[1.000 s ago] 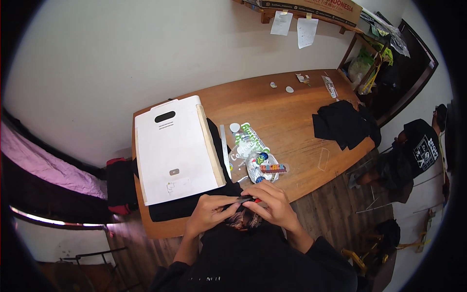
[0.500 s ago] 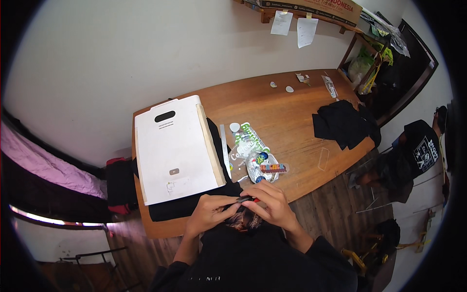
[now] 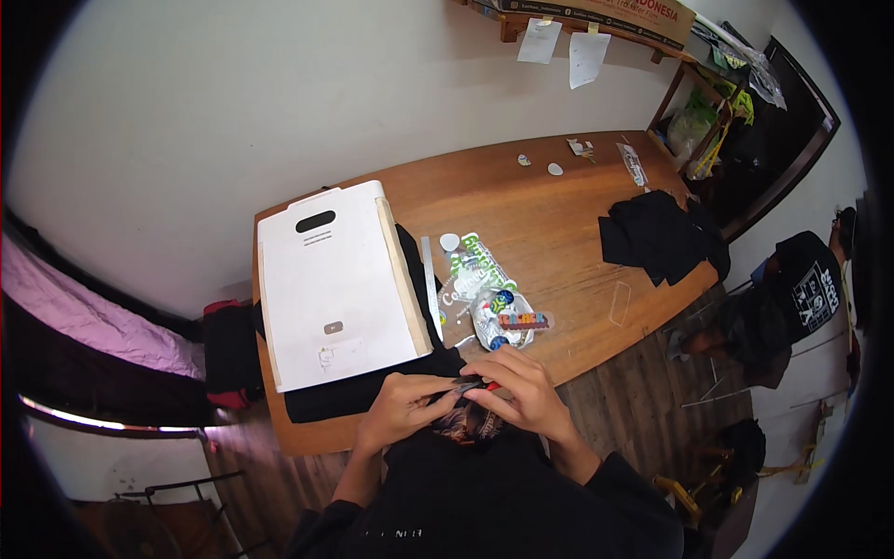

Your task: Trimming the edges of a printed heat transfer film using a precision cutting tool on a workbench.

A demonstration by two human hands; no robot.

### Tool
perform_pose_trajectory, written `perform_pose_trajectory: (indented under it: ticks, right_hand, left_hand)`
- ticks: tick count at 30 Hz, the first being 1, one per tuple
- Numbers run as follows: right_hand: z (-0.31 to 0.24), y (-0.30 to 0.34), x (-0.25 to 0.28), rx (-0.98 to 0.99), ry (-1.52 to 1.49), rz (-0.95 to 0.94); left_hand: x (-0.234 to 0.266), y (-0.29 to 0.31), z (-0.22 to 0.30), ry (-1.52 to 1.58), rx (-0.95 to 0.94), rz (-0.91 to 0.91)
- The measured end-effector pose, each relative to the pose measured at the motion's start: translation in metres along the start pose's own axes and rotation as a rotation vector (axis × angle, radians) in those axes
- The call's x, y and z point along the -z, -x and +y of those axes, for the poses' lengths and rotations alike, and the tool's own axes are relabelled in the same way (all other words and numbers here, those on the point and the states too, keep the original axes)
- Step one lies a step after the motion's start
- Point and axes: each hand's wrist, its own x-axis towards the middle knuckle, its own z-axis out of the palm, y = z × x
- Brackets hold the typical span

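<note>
In front of my chest, my left hand (image 3: 402, 408) and my right hand (image 3: 523, 389) meet just off the table's near edge. Both sets of fingers are pinched on a small black-and-red item (image 3: 473, 383); the fingertips cover much of it, so its kind is unclear. Left of the hands, a flat white board or lid (image 3: 340, 279) with a dark oval slot lies over black cloth (image 3: 326, 399). Just beyond the hands sits a heap of clear plastic film with coloured printed pieces (image 3: 503, 321), next to a thin ruler-like strip (image 3: 431, 289).
The wooden table (image 3: 549, 224) bears a crumpled black garment (image 3: 656, 238) at right and small paper scraps (image 3: 555, 170) at the back. A shelf with a cardboard box (image 3: 605, 19) hangs on the far wall. Another person in black (image 3: 805, 284) is at the right.
Hardly anything differs. My hands stay in place around the small item, with only a slight shift of the fingers.
</note>
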Motion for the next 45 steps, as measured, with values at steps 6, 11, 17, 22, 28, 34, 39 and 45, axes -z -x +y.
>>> perform_pose_trajectory:
  ticks: [6, 11, 17, 22, 28, 34, 39, 45]
  right_hand:
    - [0.0015, 0.0006, -0.0017, -0.023, -0.024, 0.007]
    - [0.0002, 0.0006, -0.0037, -0.071, -0.022, 0.020]
    - [0.0032, 0.0023, -0.0071, -0.068, -0.018, 0.039]
    - [0.0014, 0.0005, -0.0064, -0.074, -0.026, 0.023]
    - [-0.0001, -0.0008, -0.0055, -0.070, -0.023, 0.016]
    - [0.0001, -0.0004, -0.0055, -0.055, -0.033, 0.016]
    - [0.0032, 0.0019, -0.0029, -0.055, -0.062, -0.010]
    - [0.0009, -0.0005, -0.0013, -0.044, -0.041, -0.018]
  left_hand:
    - [0.0006, -0.0011, 0.0004, 0.002, 0.018, -0.006]
    - [0.0001, -0.0014, -0.0003, 0.000, 0.012, 0.006]
    - [-0.0004, -0.0018, -0.0032, -0.002, 0.001, 0.010]
    - [0.0003, -0.0015, -0.0044, 0.027, 0.029, -0.020]
    - [0.0001, -0.0013, -0.0049, -0.002, 0.006, -0.011]
    - [-0.0010, -0.0004, -0.0078, 0.018, 0.030, -0.032]
    - [0.0009, -0.0004, -0.0039, 0.009, 0.027, -0.021]
    - [0.0012, -0.0006, -0.0048, 0.023, 0.018, -0.037]
